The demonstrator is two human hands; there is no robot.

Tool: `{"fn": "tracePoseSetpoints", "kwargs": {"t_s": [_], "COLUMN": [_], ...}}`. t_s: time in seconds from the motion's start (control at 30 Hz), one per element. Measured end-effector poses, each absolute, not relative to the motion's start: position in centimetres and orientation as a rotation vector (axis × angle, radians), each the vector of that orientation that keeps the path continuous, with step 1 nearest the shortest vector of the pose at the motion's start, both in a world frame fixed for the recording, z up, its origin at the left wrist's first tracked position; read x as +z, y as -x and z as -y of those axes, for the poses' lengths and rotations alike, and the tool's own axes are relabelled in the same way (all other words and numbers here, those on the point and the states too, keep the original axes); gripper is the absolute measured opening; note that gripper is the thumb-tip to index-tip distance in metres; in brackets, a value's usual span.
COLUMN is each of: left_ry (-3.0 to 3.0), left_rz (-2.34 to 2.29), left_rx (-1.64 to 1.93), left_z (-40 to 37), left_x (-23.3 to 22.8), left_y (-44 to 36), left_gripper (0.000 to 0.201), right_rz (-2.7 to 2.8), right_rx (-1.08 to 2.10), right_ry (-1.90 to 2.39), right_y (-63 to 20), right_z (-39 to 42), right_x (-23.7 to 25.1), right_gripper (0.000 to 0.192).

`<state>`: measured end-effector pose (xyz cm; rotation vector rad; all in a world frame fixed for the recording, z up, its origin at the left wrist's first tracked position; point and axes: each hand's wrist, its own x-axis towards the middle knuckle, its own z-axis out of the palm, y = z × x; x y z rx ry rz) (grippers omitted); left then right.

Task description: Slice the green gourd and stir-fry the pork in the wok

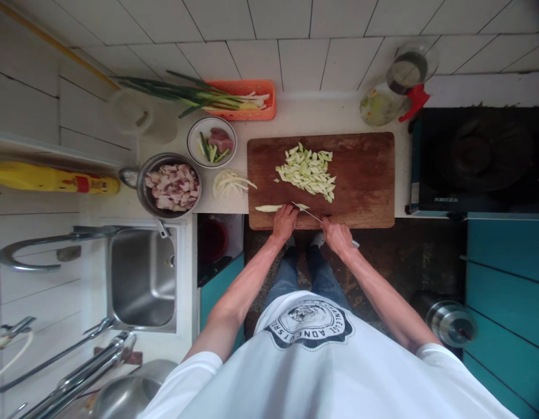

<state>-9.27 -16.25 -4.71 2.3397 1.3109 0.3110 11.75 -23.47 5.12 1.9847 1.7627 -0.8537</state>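
Note:
My left hand (pixel 284 222) presses down on a pale green vegetable piece (pixel 269 208) at the near edge of the brown wooden cutting board (pixel 365 180). My right hand (pixel 336 235) grips a knife (pixel 307 213), whose blade angles toward the cut end of the piece beside my left fingers. A heap of sliced pale green vegetable (pixel 308 171) lies in the middle of the board.
Left of the board lie sliced white onion (pixel 229 183), a metal pot of raw meat chunks (pixel 171 186) and a small bowl with meat and greens (pixel 211 141). An orange basket of scallions (pixel 243 99) stands behind. The sink (pixel 141 279) is left, a black stove (pixel 478 157) right.

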Motion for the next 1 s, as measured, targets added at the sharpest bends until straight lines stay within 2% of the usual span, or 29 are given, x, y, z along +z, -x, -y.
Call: {"fn": "tracePoseSetpoints", "kwargs": {"t_s": [0.63,1.0], "left_ry": [-2.344,-2.324], "left_rz": [-1.402,-1.375], "left_rx": [0.219,0.245], "left_z": [16.0,15.7], "left_x": [-4.6,-4.4], "left_y": [10.8,11.4], "left_gripper": [0.024,0.025], "right_rz": [-1.731,-1.714], "right_rx": [-0.805,-0.893], "right_ry": [-1.975,-2.059], "right_y": [-8.6,-7.8], "right_z": [24.4,23.8], "right_x": [7.0,4.7], "right_gripper": [0.045,0.043]}}
